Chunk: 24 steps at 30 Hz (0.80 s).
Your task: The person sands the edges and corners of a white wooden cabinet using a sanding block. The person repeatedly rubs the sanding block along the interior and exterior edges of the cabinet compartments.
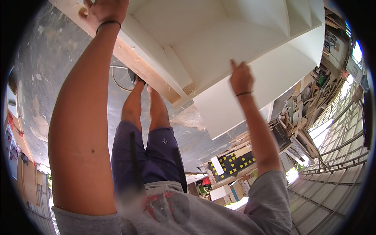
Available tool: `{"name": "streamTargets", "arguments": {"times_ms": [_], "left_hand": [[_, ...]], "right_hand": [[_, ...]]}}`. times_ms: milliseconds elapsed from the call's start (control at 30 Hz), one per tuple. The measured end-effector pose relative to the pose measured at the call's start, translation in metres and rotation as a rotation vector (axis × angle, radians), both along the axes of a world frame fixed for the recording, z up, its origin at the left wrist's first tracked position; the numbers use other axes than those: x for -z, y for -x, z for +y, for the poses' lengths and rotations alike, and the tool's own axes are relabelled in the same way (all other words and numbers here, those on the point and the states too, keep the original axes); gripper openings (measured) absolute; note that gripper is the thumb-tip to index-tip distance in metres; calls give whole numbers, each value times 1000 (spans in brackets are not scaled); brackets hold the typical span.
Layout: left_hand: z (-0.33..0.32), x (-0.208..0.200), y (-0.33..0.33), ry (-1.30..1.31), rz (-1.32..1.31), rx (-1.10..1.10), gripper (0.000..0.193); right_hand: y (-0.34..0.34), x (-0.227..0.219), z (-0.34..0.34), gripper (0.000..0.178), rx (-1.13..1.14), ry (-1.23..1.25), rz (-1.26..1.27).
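As I look down from afar through the wearer's head camera, I have a white cabinet (244, 41) across the upper middle, open side showing, its nearest corner pointing toward the wearer's legs. Along its left edge runs a pale wooden board (143, 66), and at that near corner I see a rough, bare brown patch (190, 89).

The left hand (105, 11) lies at the far end of the left edge, over the board; one finger stands bent apart, but the picture's rim crops the others, so I cannot tell how firmly they press. The right hand (241, 79) shows just by the right edge, one finger stretched out and the rest curled; it is blurred, and I cannot tell whether it touches the cabinet or pinches anything. Below that edge a flat white panel (235, 107) sticks out over the grey floor (45, 74). Scrap wood (299, 107) lies heaped farther right.
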<state>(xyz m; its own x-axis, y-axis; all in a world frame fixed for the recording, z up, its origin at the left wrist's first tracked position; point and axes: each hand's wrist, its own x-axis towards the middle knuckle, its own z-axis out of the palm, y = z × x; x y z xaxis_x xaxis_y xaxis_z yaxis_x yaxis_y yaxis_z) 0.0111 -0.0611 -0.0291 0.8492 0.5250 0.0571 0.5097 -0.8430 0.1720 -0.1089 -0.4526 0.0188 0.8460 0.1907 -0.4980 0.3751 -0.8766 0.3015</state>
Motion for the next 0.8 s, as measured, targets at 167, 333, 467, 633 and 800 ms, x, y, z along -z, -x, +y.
{"name": "streamTargets", "arguments": {"times_ms": [167,333,467,633,800], "left_hand": [[-2,-4,4,60,44,-9,41],[-1,3,2,39,-22,3,37],[-3,5,2,12,-44,19,34],[-4,-5,3,28,21,-5,36],[2,-5,4,4,16,-27,38]], "right_hand": [[82,-28,93,33,309,-380,239],[-46,-13,-11,31,254,-106,10],[-58,-16,-33,33,32,90,15],[74,-19,73,24,47,-298,255],[-4,-10,20,33,336,-292,128]]}}
